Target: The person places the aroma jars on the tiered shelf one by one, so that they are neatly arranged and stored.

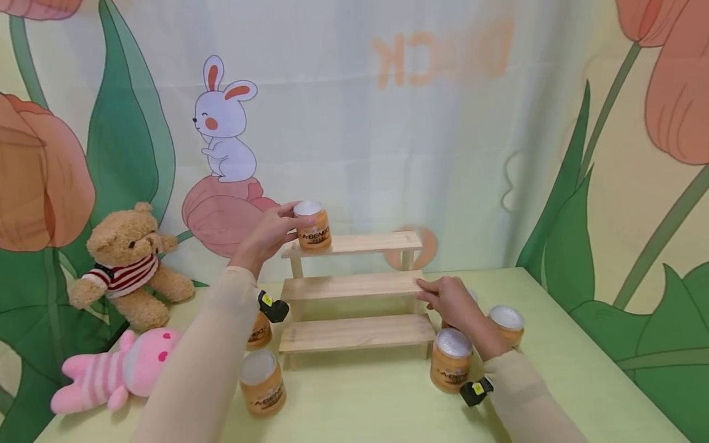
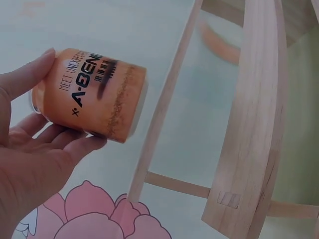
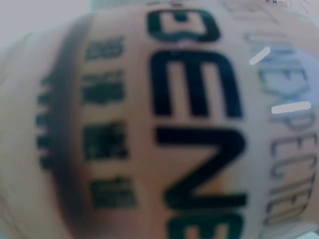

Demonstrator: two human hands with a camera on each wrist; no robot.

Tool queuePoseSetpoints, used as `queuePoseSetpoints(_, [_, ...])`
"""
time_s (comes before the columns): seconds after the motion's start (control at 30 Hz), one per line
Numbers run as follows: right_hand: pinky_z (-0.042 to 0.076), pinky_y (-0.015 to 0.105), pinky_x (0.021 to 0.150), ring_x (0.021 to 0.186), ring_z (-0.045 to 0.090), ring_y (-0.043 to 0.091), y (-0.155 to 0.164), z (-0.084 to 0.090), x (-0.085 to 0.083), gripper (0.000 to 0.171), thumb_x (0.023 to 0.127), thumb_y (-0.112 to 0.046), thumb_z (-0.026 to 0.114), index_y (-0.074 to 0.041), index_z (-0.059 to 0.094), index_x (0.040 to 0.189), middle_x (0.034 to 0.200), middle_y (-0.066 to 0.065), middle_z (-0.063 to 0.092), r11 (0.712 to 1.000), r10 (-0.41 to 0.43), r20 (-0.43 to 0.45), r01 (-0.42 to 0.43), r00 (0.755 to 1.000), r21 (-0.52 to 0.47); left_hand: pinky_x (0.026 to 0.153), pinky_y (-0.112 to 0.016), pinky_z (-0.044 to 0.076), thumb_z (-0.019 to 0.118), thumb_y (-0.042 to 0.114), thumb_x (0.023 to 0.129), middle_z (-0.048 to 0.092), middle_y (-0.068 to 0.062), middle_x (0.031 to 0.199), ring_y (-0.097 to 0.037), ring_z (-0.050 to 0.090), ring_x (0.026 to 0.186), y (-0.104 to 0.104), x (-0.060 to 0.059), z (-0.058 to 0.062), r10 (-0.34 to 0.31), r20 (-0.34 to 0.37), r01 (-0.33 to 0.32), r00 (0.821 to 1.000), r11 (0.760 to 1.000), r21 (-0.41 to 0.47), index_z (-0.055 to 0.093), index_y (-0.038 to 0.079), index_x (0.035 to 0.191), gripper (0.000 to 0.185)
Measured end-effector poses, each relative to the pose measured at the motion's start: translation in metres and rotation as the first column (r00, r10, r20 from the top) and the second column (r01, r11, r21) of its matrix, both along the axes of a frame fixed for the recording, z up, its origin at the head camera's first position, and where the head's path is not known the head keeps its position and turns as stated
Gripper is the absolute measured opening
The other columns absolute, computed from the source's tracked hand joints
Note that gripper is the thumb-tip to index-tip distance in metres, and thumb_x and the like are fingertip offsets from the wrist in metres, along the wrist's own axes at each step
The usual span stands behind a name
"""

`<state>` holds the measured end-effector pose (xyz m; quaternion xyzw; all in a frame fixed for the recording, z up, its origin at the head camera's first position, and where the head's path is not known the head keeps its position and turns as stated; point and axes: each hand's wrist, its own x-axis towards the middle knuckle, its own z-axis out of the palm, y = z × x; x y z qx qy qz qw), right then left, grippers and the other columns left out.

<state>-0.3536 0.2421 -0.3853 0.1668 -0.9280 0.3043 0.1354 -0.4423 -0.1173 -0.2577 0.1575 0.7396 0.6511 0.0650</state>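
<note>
An orange can with a silver lid is in my left hand, thumb and fingers around its upper part. It is upright over the left end of the top step of a wooden three-step rack. The left wrist view shows the can sideways, its base close to the top board. My right hand pinches the right end of the middle step between thumb and fingers. A printed can fills the right wrist view, hiding that hand there.
Two similar cans stand left of the rack, the nearer can in full view. Right of it are a front can, another can and one mostly behind my right hand. A teddy bear and a pink plush toy lie left.
</note>
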Motion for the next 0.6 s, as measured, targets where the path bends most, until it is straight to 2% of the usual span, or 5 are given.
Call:
queuePoseSetpoints(0.13, [0.055, 0.032, 0.061, 0.071, 0.072, 0.025, 0.000, -0.001, 0.000, 0.039, 0.096, -0.013, 0.067, 0.001, 0.061, 0.132, 0.097, 0.016, 0.075, 1.000, 0.004, -0.044, -0.002, 0.999, 0.027, 0.115, -0.047, 0.033, 0.069, 0.014, 0.095, 0.041, -0.015, 0.153, -0.029, 0.038, 0.139, 0.005, -0.007, -0.001, 0.012, 0.001, -0.012, 1.000, 0.999, 0.033, 0.034, 0.005, 0.155, 0.070])
queuePoseSetpoints(0.43, [0.058, 0.035, 0.065, 0.071, 0.072, 0.025, -0.004, 0.000, -0.002, 0.039, 0.096, -0.012, 0.068, 0.001, 0.061, 0.132, 0.100, 0.017, 0.074, 1.000, 0.013, -0.041, -0.012, 0.999, 0.021, 0.115, -0.046, 0.033, 0.069, 0.011, 0.095, 0.042, -0.014, 0.152, -0.027, 0.039, 0.139, 0.010, -0.012, -0.004, 0.047, 0.002, -0.047, 0.999, 0.998, 0.048, 0.038, 0.005, 0.153, 0.067])
queuePoseSetpoints(0.6, [0.059, 0.037, 0.065, 0.072, 0.073, 0.027, -0.001, -0.002, 0.001, 0.038, 0.096, -0.012, 0.067, 0.002, 0.062, 0.131, 0.103, 0.019, 0.073, 1.000, 0.014, -0.044, -0.013, 0.999, 0.011, 0.117, -0.045, 0.030, 0.064, 0.013, 0.099, 0.041, -0.014, 0.153, -0.028, 0.037, 0.141, 0.016, -0.016, -0.012, -0.009, -0.030, 0.010, 1.000, 0.999, 0.038, 0.036, 0.006, 0.154, 0.062])
